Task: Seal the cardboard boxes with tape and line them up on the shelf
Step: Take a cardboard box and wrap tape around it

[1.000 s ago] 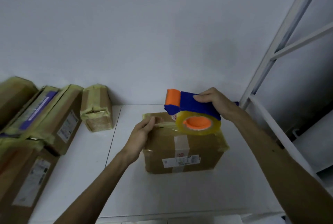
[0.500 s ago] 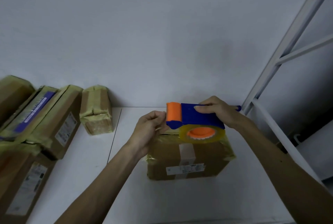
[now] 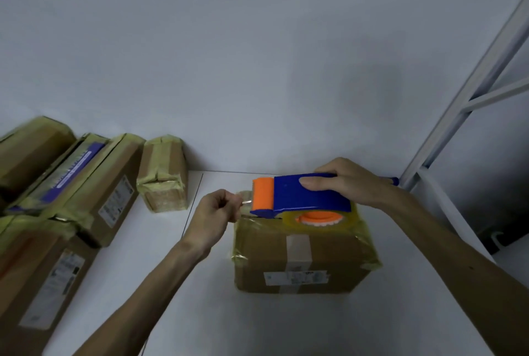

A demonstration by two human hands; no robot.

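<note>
On the shelf, near its back edge: the cardboard box in hand sits right of centre, its label facing the camera, yellowish tape already over its corners and a pale strip down the front.
Right hand: wrapped over the blue body of the tape dispenser, holding it just above the box's far top edge, orange roller to the left, tape roll underneath.
Left hand: pinched narrow on the free tape end right beside the orange roller, off the box's top-left corner.
Change: a second ago the left hand was flat on the box top, pressing the strip down; it has since lifted and gone to the dispenser mouth to pinch the tape. The dispenser has dropped lower and sits closer to the lid.
Meaning: looks like the last strip is laid and a new length is being started, so sealing of this box goes on, not finished.
Next, likely: pull tape out leftward, stick it over the left edge, run the dispenser across.
Risk: clear tape can fold on itself or slip back onto the roll while pinched.
Row at left: several taped boxes lie along the shelf's left side, a small taped box against the back edge, well apart from the box in hand.
Line-up: not yet done for this box.
Frame: white shelf upright at the right edge.
</note>
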